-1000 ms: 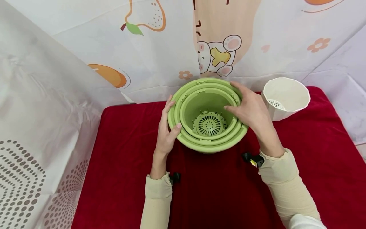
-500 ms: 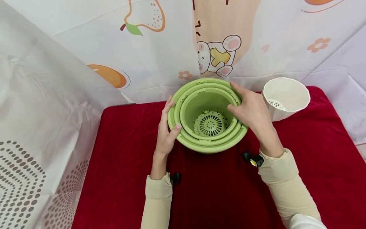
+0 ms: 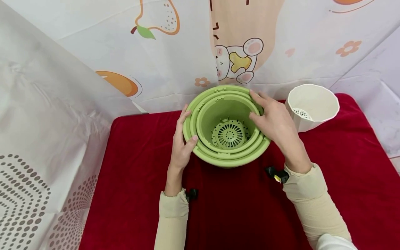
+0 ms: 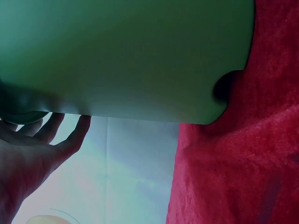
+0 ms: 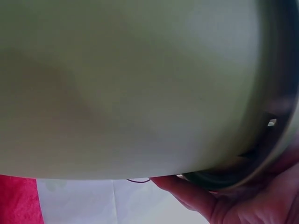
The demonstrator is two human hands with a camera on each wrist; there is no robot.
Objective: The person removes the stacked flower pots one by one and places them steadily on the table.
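Several green plastic flower pots (image 3: 222, 161) sit nested in one another near the back of the cloth. A slotted round base (image 3: 230, 134) shows inside the innermost pot. My left hand (image 3: 181, 149) grips the left side of the stack, thumb over the rims and fingers along the outside. At the right side, my right hand (image 3: 276, 119) holds the rims, its thumb at the innermost pot's edge and its fingers reaching to the back right. In the left wrist view the outer pot wall (image 4: 140, 56) has a notch at its bottom edge.
A white faceted pot (image 3: 318, 104) with a perforated bottom stands right of the green stack, close to my right hand. Red cloth (image 3: 140, 194) covers the table. A printed white curtain (image 3: 187, 52) hangs just behind it.
My right thumb has drawn back from inside the innermost pot to its rim, and the right fingers have shifted slightly along the rims. The left hand keeps its grip.
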